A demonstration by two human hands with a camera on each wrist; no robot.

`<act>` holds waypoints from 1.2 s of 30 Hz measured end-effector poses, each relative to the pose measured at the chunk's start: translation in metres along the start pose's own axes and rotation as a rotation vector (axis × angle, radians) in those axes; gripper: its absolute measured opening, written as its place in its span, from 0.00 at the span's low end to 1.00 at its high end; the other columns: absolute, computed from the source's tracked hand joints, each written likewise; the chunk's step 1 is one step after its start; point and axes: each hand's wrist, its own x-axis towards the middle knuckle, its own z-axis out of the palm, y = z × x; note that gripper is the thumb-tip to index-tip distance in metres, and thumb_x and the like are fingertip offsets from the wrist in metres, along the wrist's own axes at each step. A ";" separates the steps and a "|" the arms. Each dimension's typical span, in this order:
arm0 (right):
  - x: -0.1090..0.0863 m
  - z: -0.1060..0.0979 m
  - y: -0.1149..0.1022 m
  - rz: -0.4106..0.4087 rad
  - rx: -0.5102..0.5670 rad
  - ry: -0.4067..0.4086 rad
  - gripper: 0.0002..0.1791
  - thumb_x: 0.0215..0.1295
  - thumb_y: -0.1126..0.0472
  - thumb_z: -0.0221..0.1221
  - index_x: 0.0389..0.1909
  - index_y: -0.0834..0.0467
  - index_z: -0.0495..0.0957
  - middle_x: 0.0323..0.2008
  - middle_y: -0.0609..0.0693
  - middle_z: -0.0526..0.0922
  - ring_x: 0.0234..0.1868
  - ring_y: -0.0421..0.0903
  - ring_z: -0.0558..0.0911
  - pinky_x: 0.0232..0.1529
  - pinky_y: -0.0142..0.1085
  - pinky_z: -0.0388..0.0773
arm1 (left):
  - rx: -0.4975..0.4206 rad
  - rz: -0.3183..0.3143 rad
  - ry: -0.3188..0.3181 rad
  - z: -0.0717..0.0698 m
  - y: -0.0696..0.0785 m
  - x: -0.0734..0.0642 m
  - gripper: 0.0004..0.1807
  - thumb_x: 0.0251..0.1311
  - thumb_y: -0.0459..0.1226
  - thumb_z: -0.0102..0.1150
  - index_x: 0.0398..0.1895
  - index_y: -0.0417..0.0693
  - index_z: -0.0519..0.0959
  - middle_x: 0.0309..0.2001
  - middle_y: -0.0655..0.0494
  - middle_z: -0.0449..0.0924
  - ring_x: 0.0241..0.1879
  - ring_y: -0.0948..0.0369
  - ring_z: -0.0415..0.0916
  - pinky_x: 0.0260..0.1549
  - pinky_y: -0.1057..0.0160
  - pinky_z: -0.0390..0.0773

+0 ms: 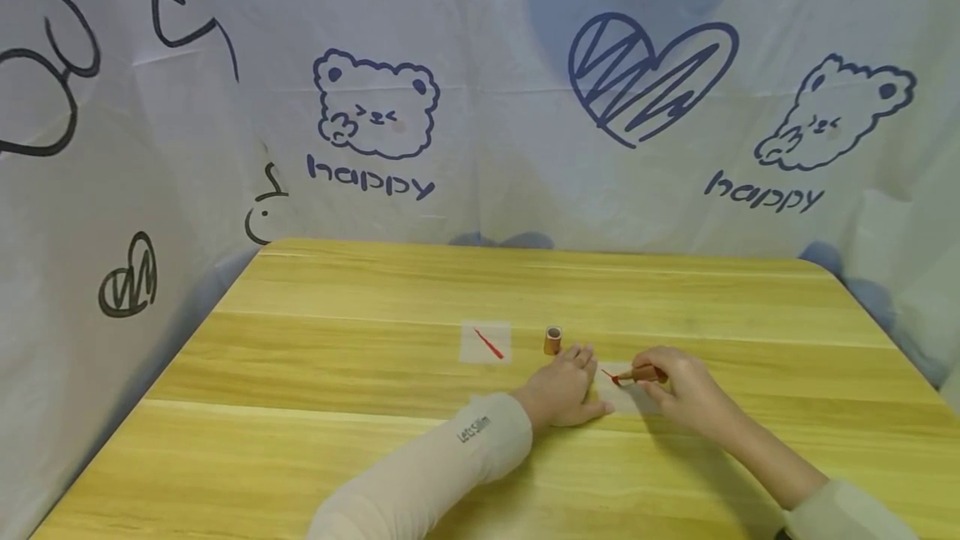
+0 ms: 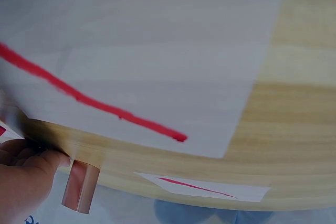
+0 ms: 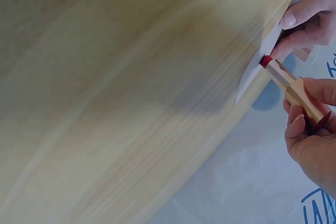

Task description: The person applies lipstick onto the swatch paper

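Note:
My right hand (image 1: 686, 390) pinches an uncapped lipstick (image 3: 304, 100) by its gold and copper base. Its red tip meets a small white paper (image 1: 636, 398), where a short red stroke (image 1: 607, 373) shows. On the left edge of that paper rests my left hand (image 1: 566, 394), fingers extended and thumb spread along the near side. Just beyond the left fingertips, the copper lipstick cap (image 1: 552, 342) stands upright, its hollow end facing up.
Left of the cap lies a second paper (image 1: 468, 348) with a red diagonal line. Another paper (image 2: 173, 72) with a red line lies under my left forearm, mostly hidden by the sleeve in the head view. A white patterned cloth (image 1: 487, 132) hangs behind the wooden table (image 1: 337, 357).

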 end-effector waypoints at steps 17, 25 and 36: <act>-0.006 -0.001 0.002 -0.024 0.005 0.025 0.12 0.47 0.76 0.64 0.34 0.64 0.79 0.32 0.51 0.81 0.29 0.36 0.72 0.26 0.28 0.73 | 0.038 0.006 0.012 0.002 0.001 0.001 0.39 0.65 0.60 0.38 0.69 0.41 0.58 0.72 0.48 0.53 0.72 0.56 0.49 0.70 0.65 0.51; -0.007 -0.004 0.001 0.002 0.017 0.005 0.12 0.47 0.77 0.64 0.34 0.64 0.79 0.33 0.52 0.81 0.29 0.37 0.73 0.27 0.29 0.74 | 0.021 0.001 0.012 0.002 0.000 0.001 0.40 0.65 0.60 0.39 0.69 0.41 0.57 0.72 0.48 0.52 0.72 0.56 0.49 0.70 0.65 0.51; -0.009 -0.009 -0.003 0.039 0.020 -0.023 0.12 0.48 0.76 0.63 0.35 0.64 0.79 0.34 0.51 0.82 0.31 0.38 0.76 0.29 0.29 0.75 | 0.041 0.007 0.025 0.003 0.000 0.003 0.40 0.65 0.60 0.39 0.69 0.41 0.58 0.71 0.48 0.54 0.72 0.56 0.50 0.70 0.65 0.52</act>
